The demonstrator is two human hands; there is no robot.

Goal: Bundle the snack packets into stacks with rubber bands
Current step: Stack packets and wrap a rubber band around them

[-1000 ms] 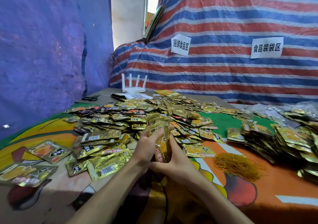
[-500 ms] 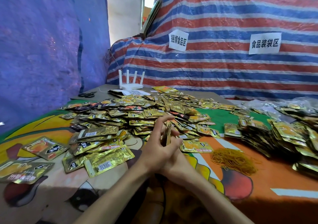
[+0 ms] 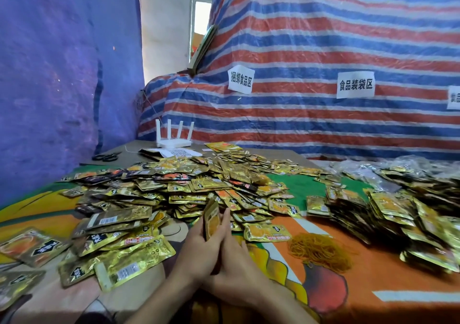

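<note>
Both hands hold a small stack of gold snack packets (image 3: 211, 220) upright on edge, just in front of me. My left hand (image 3: 199, 251) grips the stack's left side. My right hand (image 3: 236, 259) presses against its right side, fingers pointing up along it. A big loose pile of gold packets (image 3: 179, 189) covers the table beyond and to the left. A heap of orange rubber bands (image 3: 321, 250) lies to the right of my hands.
Bundled packet stacks (image 3: 398, 211) fill the right side of the table (image 3: 398, 281). A white router (image 3: 174, 137) and black scissors (image 3: 105, 157) sit at the far edge. A striped tarp with paper signs rises behind, and a blue tarp stands to the left.
The stack has turned from flat-facing to edge-on and both hands have closed tighter around it. The camera has tipped up slightly.
</note>
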